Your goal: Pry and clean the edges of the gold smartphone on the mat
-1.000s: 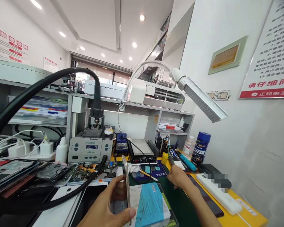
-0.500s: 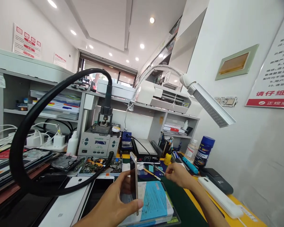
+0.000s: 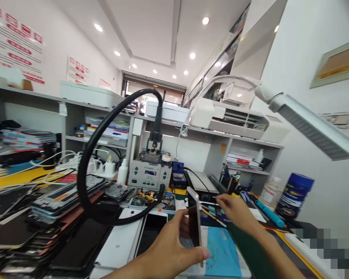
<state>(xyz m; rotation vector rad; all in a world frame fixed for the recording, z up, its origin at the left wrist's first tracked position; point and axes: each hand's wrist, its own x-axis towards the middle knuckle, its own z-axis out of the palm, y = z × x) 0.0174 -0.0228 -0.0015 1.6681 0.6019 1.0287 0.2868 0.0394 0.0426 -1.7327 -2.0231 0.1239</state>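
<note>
My left hand point(image 3: 170, 252) is closed round a slim gold-edged phone point(image 3: 195, 224), held upright on its long edge above the bench. My right hand point(image 3: 235, 211) reaches forward just right of the phone, its fingers pinched on a thin metal tool point(image 3: 211, 203), likely tweezers, whose tip points at the phone's upper end. Below both hands lies a white device with a blue film point(image 3: 222, 257) on a green mat point(image 3: 250, 252).
A hot-air station point(image 3: 149, 174) with a thick black hose point(image 3: 88, 162) stands behind. Stacked phones and screens point(image 3: 46, 217) cover the left bench. A desk lamp point(image 3: 311, 126) hangs over the right; a blue can point(image 3: 293, 197), bottle and tool holder sit near the wall.
The view has swung left, showing more of the left bench. My right hand has come from the tools at the back toward the phone, now pinching a thin tool. The phone stays upright.
</note>
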